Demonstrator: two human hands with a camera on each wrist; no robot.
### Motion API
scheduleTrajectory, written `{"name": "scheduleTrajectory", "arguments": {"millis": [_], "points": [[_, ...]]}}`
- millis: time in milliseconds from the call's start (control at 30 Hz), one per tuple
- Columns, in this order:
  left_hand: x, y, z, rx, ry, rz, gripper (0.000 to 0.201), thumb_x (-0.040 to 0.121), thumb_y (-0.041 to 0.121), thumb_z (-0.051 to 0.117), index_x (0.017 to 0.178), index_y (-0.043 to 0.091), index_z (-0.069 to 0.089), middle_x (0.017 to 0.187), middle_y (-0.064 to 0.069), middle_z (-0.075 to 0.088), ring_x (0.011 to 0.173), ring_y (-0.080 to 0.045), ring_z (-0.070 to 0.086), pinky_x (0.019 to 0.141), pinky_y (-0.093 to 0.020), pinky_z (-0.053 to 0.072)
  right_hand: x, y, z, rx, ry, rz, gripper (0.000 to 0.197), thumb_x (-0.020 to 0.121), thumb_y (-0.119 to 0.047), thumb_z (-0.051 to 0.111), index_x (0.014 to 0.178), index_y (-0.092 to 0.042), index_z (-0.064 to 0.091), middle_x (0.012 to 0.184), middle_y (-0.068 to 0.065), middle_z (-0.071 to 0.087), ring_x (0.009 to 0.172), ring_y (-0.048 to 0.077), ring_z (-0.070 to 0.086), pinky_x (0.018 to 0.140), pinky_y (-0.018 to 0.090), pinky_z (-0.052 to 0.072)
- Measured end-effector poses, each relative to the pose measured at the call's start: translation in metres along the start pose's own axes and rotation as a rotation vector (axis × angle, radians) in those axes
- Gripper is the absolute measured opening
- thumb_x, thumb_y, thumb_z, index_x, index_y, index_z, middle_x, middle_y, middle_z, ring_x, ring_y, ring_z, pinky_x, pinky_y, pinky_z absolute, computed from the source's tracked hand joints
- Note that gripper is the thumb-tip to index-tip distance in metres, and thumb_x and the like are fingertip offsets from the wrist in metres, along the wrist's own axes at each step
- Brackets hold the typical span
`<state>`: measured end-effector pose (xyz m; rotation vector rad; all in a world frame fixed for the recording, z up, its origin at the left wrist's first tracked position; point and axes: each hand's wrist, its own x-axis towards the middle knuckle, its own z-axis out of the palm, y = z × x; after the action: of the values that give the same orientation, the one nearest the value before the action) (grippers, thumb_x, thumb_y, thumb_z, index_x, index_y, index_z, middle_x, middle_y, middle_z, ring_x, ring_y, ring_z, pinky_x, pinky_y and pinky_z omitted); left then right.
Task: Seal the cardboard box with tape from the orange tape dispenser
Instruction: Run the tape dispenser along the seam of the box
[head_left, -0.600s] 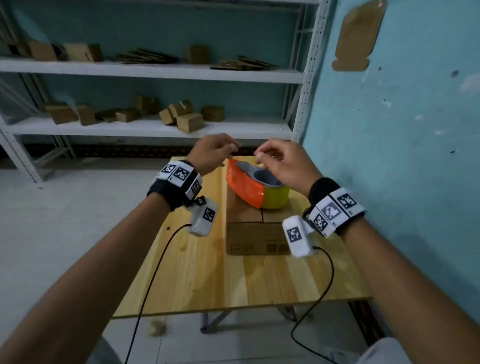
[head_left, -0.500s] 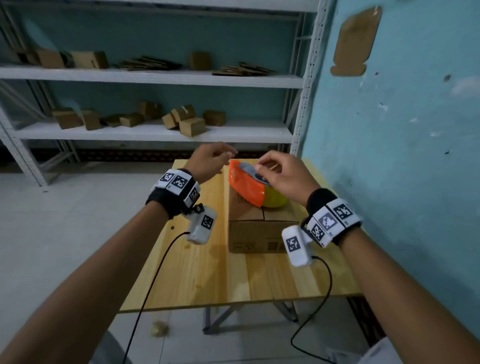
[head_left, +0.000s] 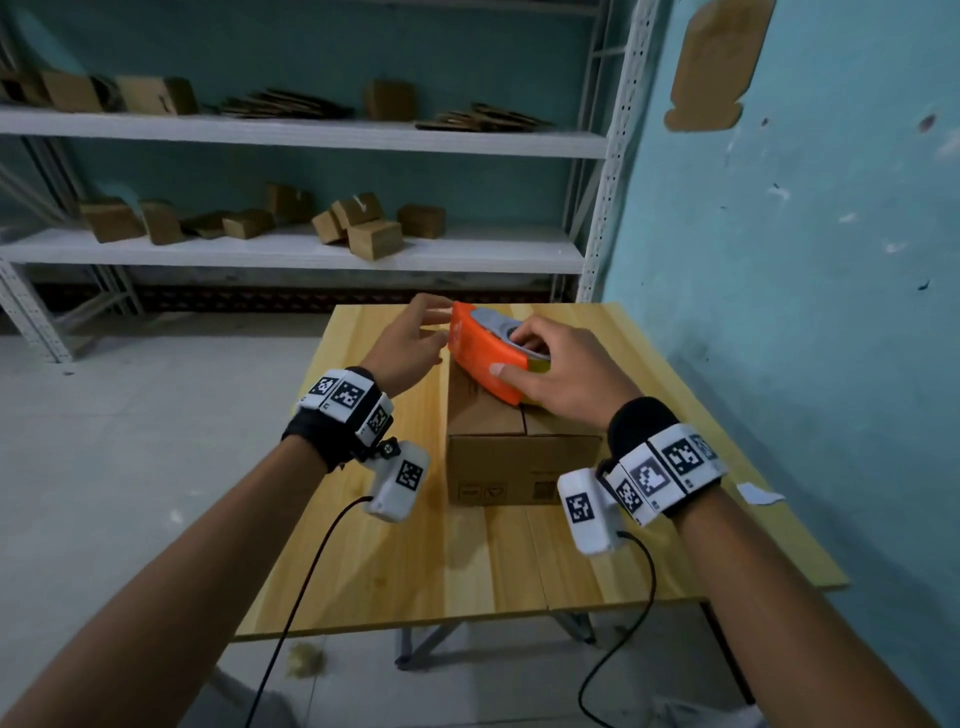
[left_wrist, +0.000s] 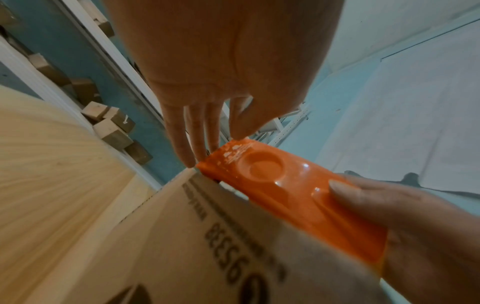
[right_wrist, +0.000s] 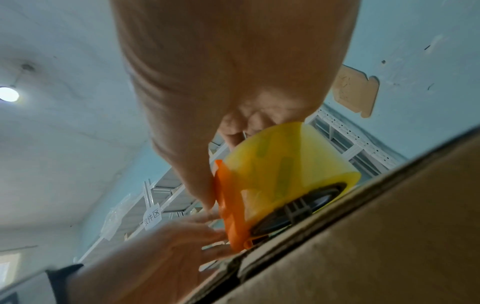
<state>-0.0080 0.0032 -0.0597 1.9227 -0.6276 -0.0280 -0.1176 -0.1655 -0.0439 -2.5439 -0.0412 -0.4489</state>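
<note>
A closed cardboard box (head_left: 519, 457) stands on the wooden table (head_left: 395, 561). The orange tape dispenser (head_left: 480, 358) with its yellow tape roll (right_wrist: 285, 164) rests tilted on the box top. My right hand (head_left: 545, 371) grips it from above, thumb on the orange side (left_wrist: 363, 197) and fingers over the roll. My left hand (head_left: 423, 335) is at the dispenser's far end with its fingers (left_wrist: 192, 144) straight. Their tips touch the orange tip (left_wrist: 223, 156) at the box's far edge. I cannot make out any loose tape end.
White metal shelving (head_left: 311, 249) with several small cardboard boxes stands behind the table. A teal wall (head_left: 779, 312) runs close along the table's right side. A scrap of white paper (head_left: 758, 492) lies at the right table edge. Cables hang from both wrist cameras.
Both hands have come down from above the dispenser. My right hand now grips it. My left hand has uncurled and touches its far end.
</note>
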Motion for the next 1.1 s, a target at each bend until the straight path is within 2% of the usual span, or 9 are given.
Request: {"name": "scheduleTrajectory", "arguments": {"millis": [100,200,267,367,467,633,833,967,1100], "points": [[0.006,-0.010,0.006,-0.048,-0.005,-0.044,0.046,0.097,-0.001,0.041,0.141,0.009,0.031,0.135,-0.013,0.049,0.105,-0.017,0.053,0.078,-0.023,0.048,0.007,0.002,0.001,-0.003,-0.022,-0.003,0.043,0.089,-0.044,0.069,0.121,-0.017,0.058,0.123,0.003,0.062,0.106,0.017,0.058,0.085,0.028,0.051],[0.011,-0.019,0.010,-0.038,-0.019,-0.031,0.044,0.097,0.002,0.046,0.139,0.007,0.036,0.127,-0.009,0.053,0.112,-0.018,0.053,0.073,-0.009,0.045,0.014,0.007,0.001,-0.010,-0.048,-0.001,0.042,0.090,-0.046,0.067,0.121,-0.019,0.057,0.123,0.003,0.061,0.104,0.017,0.057,0.084,0.028,0.051],[0.015,-0.022,0.010,-0.025,-0.020,-0.027,0.048,0.096,0.009,0.052,0.140,0.009,0.035,0.125,-0.004,0.053,0.116,-0.013,0.050,0.086,-0.018,0.043,0.017,0.013,0.001,-0.013,-0.052,-0.016,0.042,0.090,-0.048,0.065,0.121,-0.021,0.057,0.122,0.003,0.062,0.103,0.017,0.058,0.084,0.029,0.052],[0.018,-0.031,0.006,0.036,-0.060,-0.012,0.051,0.094,0.016,0.058,0.140,0.015,0.037,0.127,0.003,0.051,0.118,-0.006,0.045,0.092,-0.026,0.039,0.021,0.020,0.001,-0.008,-0.073,-0.044,0.039,0.091,-0.049,0.063,0.119,-0.022,0.058,0.119,0.000,0.063,0.102,0.015,0.059,0.082,0.025,0.053],[0.017,-0.042,0.004,0.104,-0.129,0.027,0.052,0.092,0.023,0.061,0.138,0.016,0.039,0.140,0.000,0.048,0.130,-0.013,0.043,0.102,-0.033,0.040,0.020,0.022,-0.001,0.007,-0.080,-0.047,0.033,0.091,-0.049,0.064,0.112,-0.025,0.060,0.115,-0.003,0.063,0.102,0.014,0.059,0.082,0.024,0.052],[0.009,-0.047,0.008,0.092,-0.143,0.008,0.053,0.095,0.026,0.056,0.142,0.018,0.034,0.147,-0.001,0.042,0.135,-0.018,0.038,0.104,-0.027,0.033,0.018,0.019,-0.002,0.008,-0.062,-0.044,0.022,0.090,-0.045,0.067,0.101,-0.027,0.063,0.106,-0.006,0.064,0.099,0.013,0.059,0.077,0.015,0.044],[0.007,-0.048,0.011,0.111,-0.142,-0.008,0.055,0.097,0.030,0.052,0.146,0.026,0.028,0.151,0.001,0.037,0.141,-0.017,0.030,0.115,-0.038,0.025,0.017,0.019,-0.001,0.024,-0.046,-0.026,0.021,0.090,-0.043,0.068,0.105,-0.027,0.064,0.110,-0.005,0.064,0.104,0.013,0.057,0.085,0.027,0.045],[0.007,-0.050,0.009,0.273,-0.084,0.091,0.058,0.094,0.035,0.056,0.145,0.022,0.032,0.144,-0.002,0.045,0.133,-0.019,0.038,0.104,-0.031,0.029,0.019,0.028,-0.005,0.008,-0.050,-0.003,0.023,0.090,-0.046,0.066,0.109,-0.033,0.062,0.115,-0.005,0.062,0.114,0.019,0.054,0.099,0.045,0.047],[0.008,-0.050,0.013,0.505,-0.030,0.151,0.060,0.090,0.047,0.057,0.142,0.022,0.040,0.127,-0.005,0.044,0.120,-0.022,0.038,0.096,-0.033,0.032,0.018,0.036,-0.015,0.038,-0.080,0.036,0.018,0.092,-0.043,0.064,0.108,-0.034,0.060,0.114,-0.006,0.060,0.113,0.021,0.055,0.097,0.042,0.047]]}}
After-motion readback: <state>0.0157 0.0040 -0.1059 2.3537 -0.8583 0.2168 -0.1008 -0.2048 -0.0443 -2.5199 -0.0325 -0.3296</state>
